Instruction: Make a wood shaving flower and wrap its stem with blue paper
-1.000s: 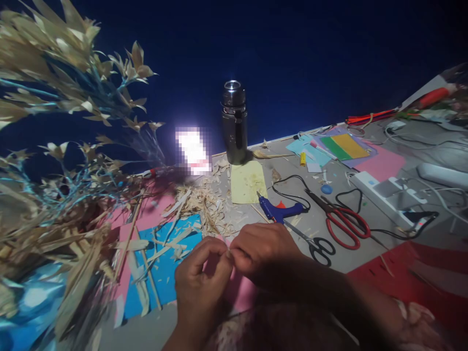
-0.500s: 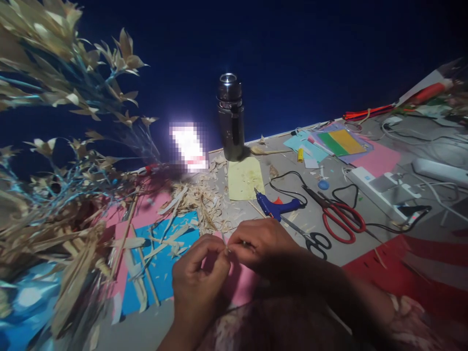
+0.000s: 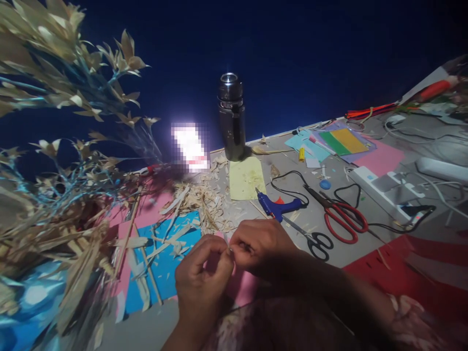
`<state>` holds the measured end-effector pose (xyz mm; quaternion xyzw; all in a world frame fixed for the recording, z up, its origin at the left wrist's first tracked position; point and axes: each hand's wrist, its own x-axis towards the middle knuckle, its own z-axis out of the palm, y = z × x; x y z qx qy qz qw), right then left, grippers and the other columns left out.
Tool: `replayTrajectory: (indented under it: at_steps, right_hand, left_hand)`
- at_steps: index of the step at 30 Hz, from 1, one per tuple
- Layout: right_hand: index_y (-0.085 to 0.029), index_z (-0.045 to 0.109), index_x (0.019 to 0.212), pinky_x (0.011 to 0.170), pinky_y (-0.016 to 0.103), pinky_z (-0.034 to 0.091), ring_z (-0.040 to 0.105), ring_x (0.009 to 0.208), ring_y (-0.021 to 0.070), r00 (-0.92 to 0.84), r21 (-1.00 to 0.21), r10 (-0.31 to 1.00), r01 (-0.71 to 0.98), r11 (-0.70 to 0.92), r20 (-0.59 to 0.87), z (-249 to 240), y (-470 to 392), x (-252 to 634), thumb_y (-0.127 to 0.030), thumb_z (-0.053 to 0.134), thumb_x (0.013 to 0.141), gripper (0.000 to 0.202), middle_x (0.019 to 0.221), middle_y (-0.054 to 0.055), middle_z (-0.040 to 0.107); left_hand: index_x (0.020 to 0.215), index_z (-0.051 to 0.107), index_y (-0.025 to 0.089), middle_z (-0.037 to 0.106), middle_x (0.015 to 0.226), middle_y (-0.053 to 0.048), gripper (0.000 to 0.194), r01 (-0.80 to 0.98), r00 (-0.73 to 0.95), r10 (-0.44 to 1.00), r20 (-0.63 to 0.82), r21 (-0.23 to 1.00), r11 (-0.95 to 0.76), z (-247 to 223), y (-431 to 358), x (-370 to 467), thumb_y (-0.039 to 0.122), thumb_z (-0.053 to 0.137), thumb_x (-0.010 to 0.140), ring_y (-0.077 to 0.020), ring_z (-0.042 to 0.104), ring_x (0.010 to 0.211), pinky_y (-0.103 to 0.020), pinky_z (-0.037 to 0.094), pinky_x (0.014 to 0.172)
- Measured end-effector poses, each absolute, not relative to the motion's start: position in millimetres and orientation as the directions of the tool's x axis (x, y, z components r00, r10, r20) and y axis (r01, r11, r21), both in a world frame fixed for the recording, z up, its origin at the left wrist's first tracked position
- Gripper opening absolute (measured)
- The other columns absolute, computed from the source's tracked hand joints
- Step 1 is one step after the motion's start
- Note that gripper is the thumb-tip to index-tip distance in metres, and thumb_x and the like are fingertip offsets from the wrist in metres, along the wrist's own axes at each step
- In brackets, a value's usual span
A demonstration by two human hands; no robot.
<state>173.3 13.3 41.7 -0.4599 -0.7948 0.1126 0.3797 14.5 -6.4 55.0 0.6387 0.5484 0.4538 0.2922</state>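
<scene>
My left hand (image 3: 204, 273) and my right hand (image 3: 261, 243) meet fingertip to fingertip above pink paper (image 3: 243, 287) at the front of the table. Both hands are closed in a pinch. Whatever lies between the fingertips is too small and hidden to name. Just beyond my right hand lies a blue glue gun (image 3: 278, 207), its nozzle near a stained yellow sheet (image 3: 246, 180). Small scissors with black handles (image 3: 319, 243) rest right of that hand. Blue paper (image 3: 164, 263) strewn with pale strips is left of my left hand.
A dark flask (image 3: 232, 119) stands at the back edge. Dried flowers on blue stems (image 3: 124, 63) rise at left, above husks (image 3: 80, 268). Shavings (image 3: 204, 204) are heaped centrally. Red-handled scissors (image 3: 345, 222), a power strip (image 3: 383, 195), cables and red sheets (image 3: 398, 258) occupy the right.
The view has shifted slightly. My fingertips have come closer together, and the small pale bit that showed between them is now mostly hidden.
</scene>
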Motion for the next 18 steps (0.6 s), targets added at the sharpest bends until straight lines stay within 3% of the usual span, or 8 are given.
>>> replayTrajectory:
  at_steps: [5, 12, 18]
  right_hand:
    - [-0.020, 0.054, 0.061, 0.053, 0.028, 0.031, 0.050, 0.053, 0.0123, -0.204, -0.547, 0.803, 0.636, 0.544, 0.560, 36.2, 9.8, 162.0, -0.006, 0.048, 0.075, 0.021, 0.058, -0.001, 0.059]
    - [-0.019, 0.061, 0.068, 0.056, 0.024, 0.036, 0.057, 0.056, 0.0109, -0.203, -0.666, 0.853, 0.549, 0.505, 0.480, 40.7, 12.9, 166.3, -0.008, 0.052, 0.081, 0.020, 0.062, -0.002, 0.062]
    - [-0.019, 0.057, 0.069, 0.059, 0.031, 0.031, 0.057, 0.063, 0.0154, -0.365, -0.320, 0.723, 0.716, 0.620, 0.586, 43.8, 11.9, 166.2, -0.008, 0.052, 0.093, 0.027, 0.065, 0.001, 0.063]
  left_hand:
    - [0.063, 0.067, 0.022, 0.068, 0.065, 0.000, 0.016, 0.367, -0.068, 0.983, 0.169, 0.921, -0.133, 55.3, -6.1, 15.8, 0.021, 0.067, 0.079, -0.0175, 0.064, 0.062, -0.028, 0.050, 0.061]
    - [0.064, 0.070, 0.021, 0.068, 0.063, 0.001, 0.015, 0.214, -0.087, 0.995, 0.039, 0.977, -0.020, 53.1, -0.9, 14.1, 0.025, 0.071, 0.078, -0.0149, 0.063, 0.060, -0.022, 0.050, 0.058]
    - [0.070, 0.073, 0.019, 0.071, 0.068, -0.001, 0.014, 0.088, -0.137, 0.984, -0.113, 0.988, 0.126, 51.2, -0.3, 13.6, 0.032, 0.077, 0.074, -0.0157, 0.065, 0.064, -0.022, 0.053, 0.060]
